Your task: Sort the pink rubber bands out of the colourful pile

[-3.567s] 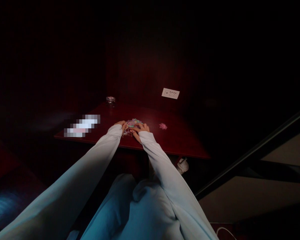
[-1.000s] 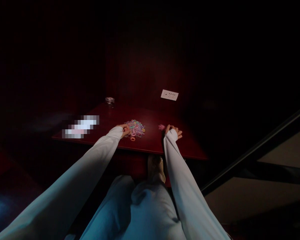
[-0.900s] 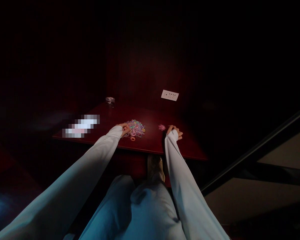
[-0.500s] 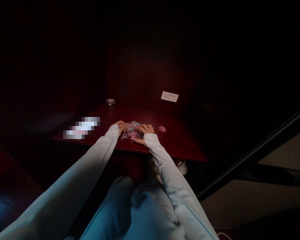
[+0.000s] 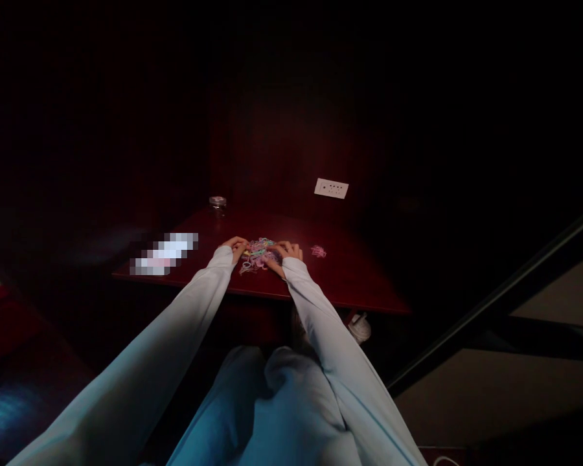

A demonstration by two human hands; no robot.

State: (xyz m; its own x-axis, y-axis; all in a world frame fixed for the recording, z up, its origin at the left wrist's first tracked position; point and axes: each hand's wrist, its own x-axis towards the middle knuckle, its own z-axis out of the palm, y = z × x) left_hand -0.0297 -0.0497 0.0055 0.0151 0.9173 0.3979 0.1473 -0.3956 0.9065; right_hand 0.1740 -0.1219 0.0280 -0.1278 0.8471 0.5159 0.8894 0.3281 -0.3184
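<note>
A loose pile of pastel elastic hair ties (image 5: 260,262), in pink, lilac, mint and yellow, lies between my hands on the dark red table (image 5: 315,285). At the pile's left edge is my left hand (image 5: 236,247), its fingers bent and closed at the ties; which ones they pinch is too small to tell. My right hand (image 5: 287,254) arches over the right side of the pile, fingers apart and thumb spread toward me. Under its palm, part of the pile is hidden. Farther right, a small pink heap of hair ties (image 5: 318,251) sits apart.
A clear lidded jar (image 5: 217,206) stands at the back left of the table. Nearer, on the left, lies a pixelated bright object (image 5: 168,254). A white socket panel (image 5: 331,188) is on the back wall. A dark slanting bar (image 5: 495,310) crosses the right side.
The whole view has shifted slightly. My right hand has drawn its thumb up closer to the pile and its fingers are more arched. My left hand stays at the pile's left edge.
</note>
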